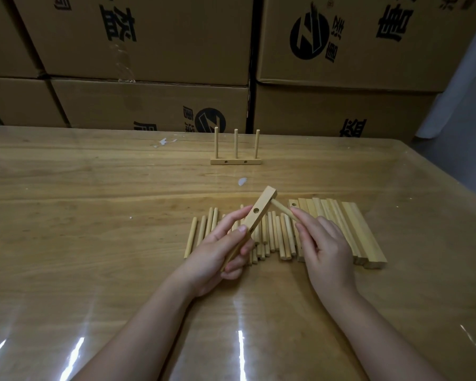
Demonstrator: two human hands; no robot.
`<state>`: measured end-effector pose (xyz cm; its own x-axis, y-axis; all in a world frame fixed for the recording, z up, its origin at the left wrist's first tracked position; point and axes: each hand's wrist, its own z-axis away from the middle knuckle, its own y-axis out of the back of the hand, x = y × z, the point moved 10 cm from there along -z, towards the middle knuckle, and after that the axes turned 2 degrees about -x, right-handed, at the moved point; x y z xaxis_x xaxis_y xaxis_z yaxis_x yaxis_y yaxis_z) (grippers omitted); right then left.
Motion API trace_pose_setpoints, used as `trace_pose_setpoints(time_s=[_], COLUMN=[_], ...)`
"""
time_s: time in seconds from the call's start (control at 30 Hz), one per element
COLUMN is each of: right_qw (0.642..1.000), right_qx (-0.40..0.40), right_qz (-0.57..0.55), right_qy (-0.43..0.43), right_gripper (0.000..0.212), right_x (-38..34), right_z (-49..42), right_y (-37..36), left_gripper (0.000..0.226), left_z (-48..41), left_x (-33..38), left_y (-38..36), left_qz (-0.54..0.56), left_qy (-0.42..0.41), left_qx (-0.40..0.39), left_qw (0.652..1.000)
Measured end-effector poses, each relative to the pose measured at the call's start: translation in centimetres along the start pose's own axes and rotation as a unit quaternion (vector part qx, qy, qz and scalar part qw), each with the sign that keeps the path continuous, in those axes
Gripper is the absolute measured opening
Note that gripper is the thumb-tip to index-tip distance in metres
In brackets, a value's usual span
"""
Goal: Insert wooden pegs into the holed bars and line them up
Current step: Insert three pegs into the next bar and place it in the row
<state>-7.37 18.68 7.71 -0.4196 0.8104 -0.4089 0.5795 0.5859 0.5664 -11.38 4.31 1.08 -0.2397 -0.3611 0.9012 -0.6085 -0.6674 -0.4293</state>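
My left hand (217, 251) grips a holed wooden bar (259, 213), tilted with its far end raised. My right hand (324, 243) pinches a wooden peg (282, 209) whose tip sits in the hole near the bar's far end. Below the hands lie several loose pegs (275, 235) in a row. To their right is a row of several holed bars (349, 229) lying flat. Farther back stands a finished bar (236, 161) with three upright pegs (236, 144).
The wooden table (94, 215) is covered with a glossy clear sheet. Stacked cardboard boxes (149, 50) form a wall behind the far edge. Two small white scraps (242, 181) lie on the table near the finished bar.
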Motion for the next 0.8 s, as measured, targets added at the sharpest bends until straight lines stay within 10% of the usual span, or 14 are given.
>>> trace_pose_setpoints(time_s=[0.8], right_qw=[0.999], right_qx=[-0.021], right_qz=[0.009], right_qy=[-0.043], right_gripper=[0.022], right_x=[0.2], right_z=[0.4], right_y=[-0.5], left_gripper=[0.045], left_z=[0.3], left_x=[0.3], left_y=[1.2], left_qz=[-0.079], left_qy=[-0.008], left_qx=[0.034], left_qw=[0.996])
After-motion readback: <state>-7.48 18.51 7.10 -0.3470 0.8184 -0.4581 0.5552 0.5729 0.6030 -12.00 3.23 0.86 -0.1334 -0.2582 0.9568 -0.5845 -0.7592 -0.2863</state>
